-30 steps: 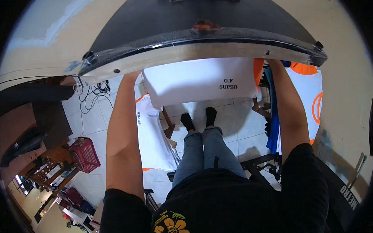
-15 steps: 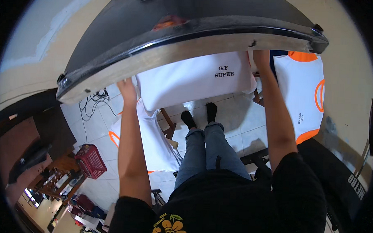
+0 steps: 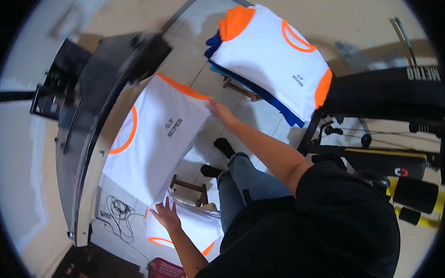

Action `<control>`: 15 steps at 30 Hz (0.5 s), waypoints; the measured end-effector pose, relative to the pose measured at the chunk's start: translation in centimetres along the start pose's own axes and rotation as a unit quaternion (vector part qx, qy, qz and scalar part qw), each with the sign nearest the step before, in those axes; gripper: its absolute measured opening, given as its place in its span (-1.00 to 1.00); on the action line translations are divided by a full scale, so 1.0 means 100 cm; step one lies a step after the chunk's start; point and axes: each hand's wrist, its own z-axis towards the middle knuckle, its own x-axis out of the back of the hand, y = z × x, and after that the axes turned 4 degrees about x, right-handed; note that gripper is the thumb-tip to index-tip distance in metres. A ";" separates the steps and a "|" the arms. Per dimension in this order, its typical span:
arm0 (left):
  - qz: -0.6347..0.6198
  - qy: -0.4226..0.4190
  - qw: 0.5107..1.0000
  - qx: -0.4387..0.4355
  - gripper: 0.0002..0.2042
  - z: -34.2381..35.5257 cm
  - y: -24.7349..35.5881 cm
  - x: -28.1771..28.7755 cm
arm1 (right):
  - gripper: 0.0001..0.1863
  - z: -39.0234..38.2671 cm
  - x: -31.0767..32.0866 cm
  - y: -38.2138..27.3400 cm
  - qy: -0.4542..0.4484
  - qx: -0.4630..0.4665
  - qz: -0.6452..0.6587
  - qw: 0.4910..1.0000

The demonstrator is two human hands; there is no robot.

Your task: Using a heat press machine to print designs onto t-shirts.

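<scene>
A white T-shirt (image 3: 157, 122) with an orange neckline and sleeve lies spread in front of me, with dark lettering on its chest. My right hand (image 3: 222, 113) pinches its edge at the right, beside the orange trim. At the shirt's near left corner my left hand (image 3: 167, 216) has its fingers spread, against or just over the cloth. The raised black upper part of a press-like machine (image 3: 94, 105) hides part of the shirt's left side. Another white T-shirt (image 3: 180, 226) with orange trim lies below, partly behind my left hand.
At the far right, a stack of T-shirts (image 3: 279, 53), white and orange on top with blue beneath, rests on a wooden stool (image 3: 241, 89). Black exercise equipment (image 3: 381, 95) stands to the right. A cable (image 3: 119, 211) and a red basket (image 3: 166, 272) are on the tiled floor.
My view has turned to the right, so the machine now appears at the left. More of the pressed-area shirt shows, including its neckline. My left hand's fingers are now spread.
</scene>
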 end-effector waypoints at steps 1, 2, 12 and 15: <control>-0.014 0.034 0.999 -0.019 -0.33 -0.002 0.002 0.001 | -0.32 -0.009 -0.009 -0.012 -0.002 0.019 0.064 0.998; -0.007 0.022 1.000 -0.018 -0.33 -0.001 0.004 -0.001 | -0.39 -0.014 -0.011 -0.023 -0.004 0.042 0.126 0.991; 0.016 0.136 0.987 -0.083 -0.43 0.004 0.002 0.023 | -0.73 -0.018 0.027 -0.011 0.021 0.056 -0.018 0.998; 0.065 0.164 0.982 -0.070 -0.41 0.001 0.002 0.030 | -0.75 -0.010 0.035 -0.012 0.094 0.140 -0.048 0.985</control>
